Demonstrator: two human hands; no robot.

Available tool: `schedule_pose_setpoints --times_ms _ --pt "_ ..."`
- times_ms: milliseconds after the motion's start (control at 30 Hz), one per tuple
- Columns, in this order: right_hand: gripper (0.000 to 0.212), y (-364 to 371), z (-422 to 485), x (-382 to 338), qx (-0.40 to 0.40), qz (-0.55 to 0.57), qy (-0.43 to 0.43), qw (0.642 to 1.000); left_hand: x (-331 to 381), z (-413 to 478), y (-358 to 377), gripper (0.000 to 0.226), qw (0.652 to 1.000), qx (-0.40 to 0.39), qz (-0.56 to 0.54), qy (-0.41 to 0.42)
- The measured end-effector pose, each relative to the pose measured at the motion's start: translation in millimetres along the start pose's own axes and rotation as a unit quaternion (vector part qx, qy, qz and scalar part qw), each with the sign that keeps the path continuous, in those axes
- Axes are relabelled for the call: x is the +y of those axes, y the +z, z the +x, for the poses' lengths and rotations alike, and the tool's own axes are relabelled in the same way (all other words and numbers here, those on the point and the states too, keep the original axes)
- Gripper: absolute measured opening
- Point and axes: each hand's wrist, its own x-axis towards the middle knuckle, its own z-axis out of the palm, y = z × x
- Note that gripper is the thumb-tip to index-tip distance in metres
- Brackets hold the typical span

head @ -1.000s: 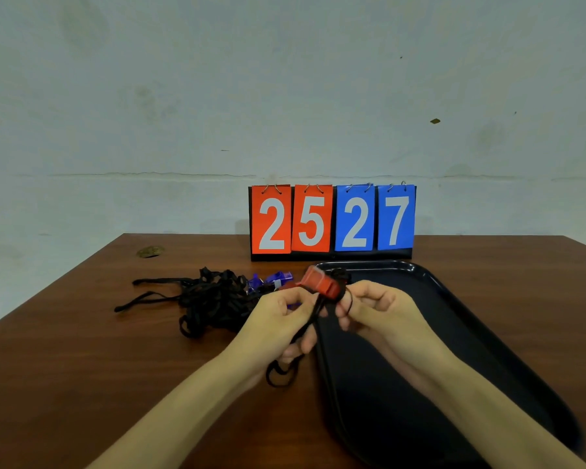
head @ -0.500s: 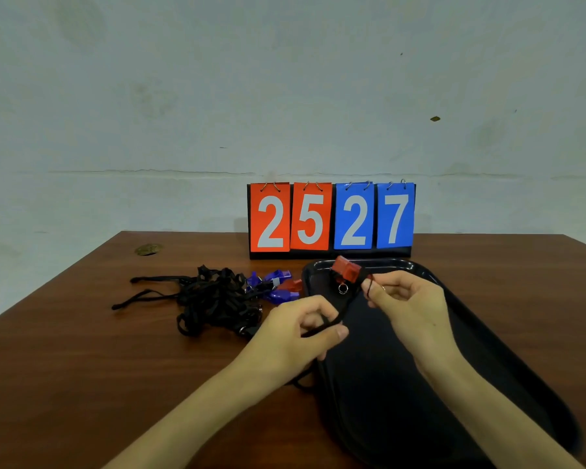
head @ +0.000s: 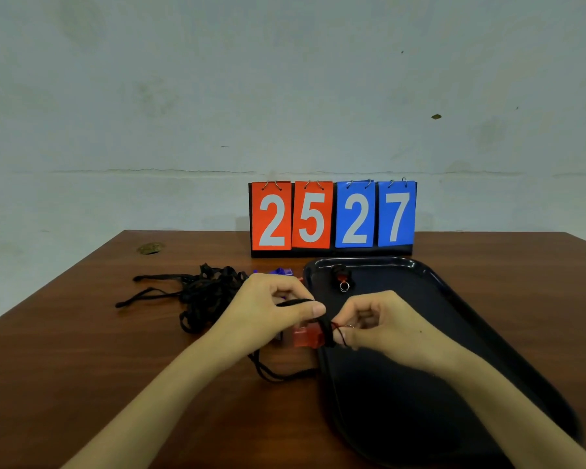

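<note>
**Q:** To the left of the grip, what lies on the table [head: 82,367]?

**A:** A heap of black lanyards [head: 210,292]: flat woven straps, limp and tangled, with loose ends trailing outward. Just beyond the left hand, blue whistles [head: 281,271] of translucent plastic show in part. This is judged to be unprocessed stock, kept within reach.

**Q:** What is the state of the grip?

**A:** The left hand [head: 268,313] pinches a black cord [head: 296,302] between thumb and forefinger. The slack drops below the hand and loops on the table. The right hand [head: 386,326] has its fingers curled, the tips pinching what appears to be a small metal ring [head: 349,326] with a red thread. The contact is blurred, so the ring is probable, not certain.

**Q:** Where is the workpiece?

**A:** The red whistle [head: 307,337], blocky and translucent, hangs just under the two pinches, at the tray's near-left rim.

**Q:** Why is it held this way?

**A:** In my judgement, one hand keeps the cord taut while the other presents the ring for joining.

**Q:** What lies to the right of the grip?

**A:** A black tray [head: 487,333], glossy, with a raised rounded rim. Beyond the grip, at its far end, lies one finished whistle [head: 342,277] with ring and cord, so the tray is judged to be the receiving area. Behind it stands a scoreboard [head: 332,214] reading 2527.
</note>
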Motion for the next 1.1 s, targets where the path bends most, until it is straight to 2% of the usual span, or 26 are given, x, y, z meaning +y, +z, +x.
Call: schedule_pose_setpoints --times_ms 133,300,467,567,633,767,867,1000,1100 --pt "0.004 -3 -2 -4 -0.02 0.046 -0.007 0.999 0 2 0 0.019 1.0 0.003 -0.026 -0.012" --pt "0.002 -5 -6 -8 -0.015 0.131 -0.015 0.991 5 1 2 0.029 0.995 -0.054 -0.064 -0.051" --pt "0.012 -2 -4 -5 0.029 0.253 0.01 0.967 2 -1 13 0.037 0.984 -0.082 -0.141 -0.067" --pt "0.015 1 -2 -2 0.076 0.343 0.041 0.935 -2 -4 21 0.036 0.987 -0.093 -0.118 -0.063" --pt "0.016 3 0 0 0.121 0.353 0.065 0.926 -2 -6 25 0.03 0.988 -0.1 -0.095 -0.064" --pt "0.009 5 3 2 0.228 0.258 0.109 0.933 -5 -8 32 0.025 0.994 -0.096 0.008 -0.057" --pt "0.003 6 5 8 0.282 0.105 0.117 0.946 -6 -11 35 0.024 0.993 -0.095 0.048 -0.05" --pt "0.006 12 3 13 0.276 -0.097 0.061 0.954 -6 -11 33 0.025 0.995 -0.077 0.065 -0.026" --pt "0.009 14 2 11 0.234 -0.181 0.036 0.954 -6 -11 30 0.025 0.992 -0.092 0.082 -0.01"
